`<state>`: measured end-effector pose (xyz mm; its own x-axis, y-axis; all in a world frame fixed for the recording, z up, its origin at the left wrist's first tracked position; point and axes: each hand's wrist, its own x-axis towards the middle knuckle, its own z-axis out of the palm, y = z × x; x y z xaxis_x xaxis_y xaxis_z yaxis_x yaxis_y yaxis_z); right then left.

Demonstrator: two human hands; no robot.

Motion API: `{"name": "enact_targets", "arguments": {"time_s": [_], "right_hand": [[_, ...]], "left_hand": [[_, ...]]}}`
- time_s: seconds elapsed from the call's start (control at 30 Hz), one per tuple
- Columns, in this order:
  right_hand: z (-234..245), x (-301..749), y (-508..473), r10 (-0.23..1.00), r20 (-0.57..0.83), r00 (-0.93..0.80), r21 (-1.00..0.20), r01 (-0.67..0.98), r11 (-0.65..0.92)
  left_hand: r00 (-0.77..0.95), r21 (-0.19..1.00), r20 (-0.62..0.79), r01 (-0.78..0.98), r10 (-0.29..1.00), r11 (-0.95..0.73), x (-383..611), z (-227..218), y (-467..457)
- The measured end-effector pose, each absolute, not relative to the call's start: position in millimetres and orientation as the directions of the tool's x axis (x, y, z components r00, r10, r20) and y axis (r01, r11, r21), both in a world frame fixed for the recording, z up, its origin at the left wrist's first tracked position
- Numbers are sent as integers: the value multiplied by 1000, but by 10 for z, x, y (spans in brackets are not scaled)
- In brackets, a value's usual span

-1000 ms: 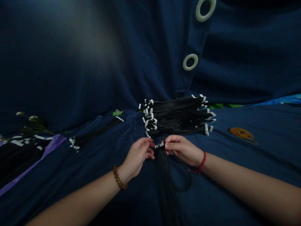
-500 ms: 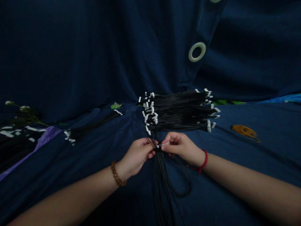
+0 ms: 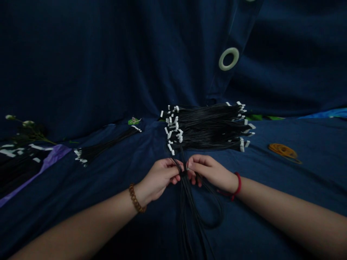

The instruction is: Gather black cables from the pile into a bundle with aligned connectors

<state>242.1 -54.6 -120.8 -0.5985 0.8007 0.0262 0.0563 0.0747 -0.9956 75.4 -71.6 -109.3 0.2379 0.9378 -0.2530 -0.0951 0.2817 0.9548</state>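
A bunch of thin black cables [image 3: 187,202] hangs down between my hands, with one loop bulging out to the right. My left hand [image 3: 162,177] pinches the upper part of the bunch from the left, its fingers closed. From the other side my right hand [image 3: 208,171] grips at the same height, thumb and forefinger pressed together; whatever small part lies in that pinch is mostly hidden. Just beyond my fingers lies a stack of black cable bundles [image 3: 208,126] with white connectors at both ends.
At left, a smaller cable bundle [image 3: 105,142] lies slanted, and more white-ended cables rest by a purple cloth [image 3: 55,155] under white flowers [image 3: 28,124]. Orange rubber bands [image 3: 283,151] lie at right. Behind hangs a dark blue curtain with a pale ring [image 3: 229,59].
The white strip that showed between my fingertips at the cables is now out of sight. My right hand's lower fingers have uncurled a little. The hanging cables have shifted slightly right.
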Motion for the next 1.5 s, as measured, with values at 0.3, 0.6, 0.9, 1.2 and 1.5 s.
{"name": "enact_targets", "arguments": {"time_s": [0.3, 0.6, 0.9, 1.2, 1.5], "right_hand": [[-1163, 2458, -580, 719, -13, -695, -982, 143, 120], [-1237, 2473, -506, 736, -59, -674, -989, 139, 48], [-1273, 2377, -526, 695, -91, -713, -993, 116, -11], [-1224, 2321, -661, 677, -72, -733, -997, 41, -62], [-1258, 2293, -687, 746, -103, -658, -993, 31, -110]], "left_hand": [[233, 977, -133, -130, 963, 167, 795, -1121, -756], [318, 970, -127, -159, 940, 185, 775, -1132, -764], [710, 975, 158, -221, 686, 4, 724, -1018, -729], [274, 970, 223, 30, 936, -240, 836, -985, -796], [102, 927, 315, 181, 944, -329, 814, -995, -782]]}}
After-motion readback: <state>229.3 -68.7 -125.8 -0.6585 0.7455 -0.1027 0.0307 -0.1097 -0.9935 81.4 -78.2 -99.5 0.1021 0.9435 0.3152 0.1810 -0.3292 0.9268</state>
